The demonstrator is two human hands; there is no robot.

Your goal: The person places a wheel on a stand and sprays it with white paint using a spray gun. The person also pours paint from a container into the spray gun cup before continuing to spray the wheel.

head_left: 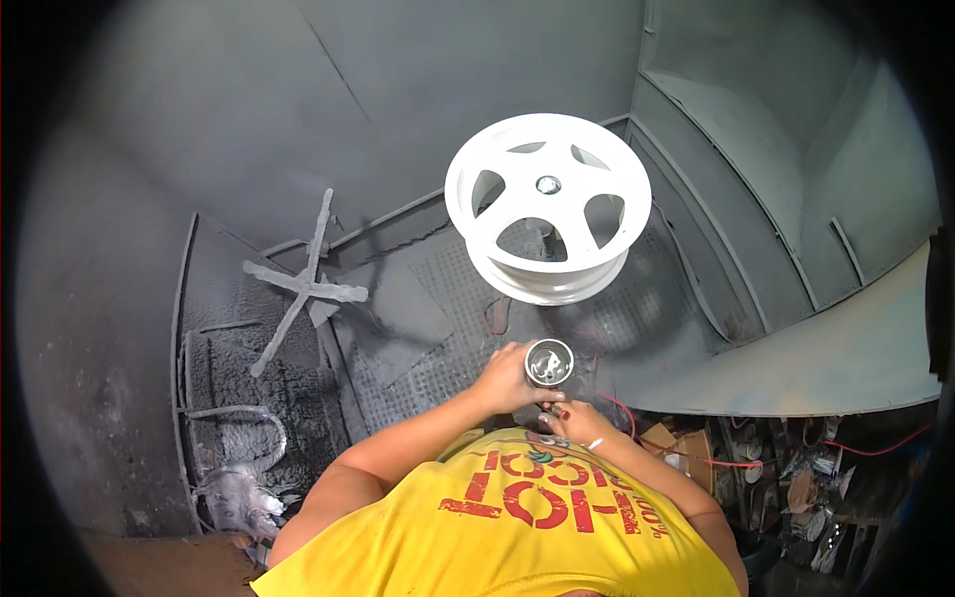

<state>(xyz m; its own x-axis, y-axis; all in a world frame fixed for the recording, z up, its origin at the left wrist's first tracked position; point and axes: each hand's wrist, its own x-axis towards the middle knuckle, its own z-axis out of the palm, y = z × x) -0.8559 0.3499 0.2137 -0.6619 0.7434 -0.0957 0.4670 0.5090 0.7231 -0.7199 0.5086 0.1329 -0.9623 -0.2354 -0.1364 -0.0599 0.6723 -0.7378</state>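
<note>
My left hand (pixel 505 378) is closed around the side of a round metal cup (pixel 538 375); looking down into it, I see a shiny surface with bright reflections. Just below, close to my chest, my right hand (pixel 579 425) grips what appears to be the spray gun (pixel 553 410) under the cup, mostly hidden by my fingers. A thin red hose (pixel 624 410) runs near that hand. Beyond both hands, a white five-spoke wheel rim (pixel 545 257) is held up above the floor, facing upward, with a grey centre. Neither hand touches it.
A grey-coated cross-shaped stand (pixel 308 288) is at the left. Grey booth walls (pixel 477 60) enclose the far side, above a gridded floor (pixel 398 338). To the right lie a curved pale panel (pixel 796 368), a cardboard box (pixel 693 458) and cluttered shelves (pixel 806 488).
</note>
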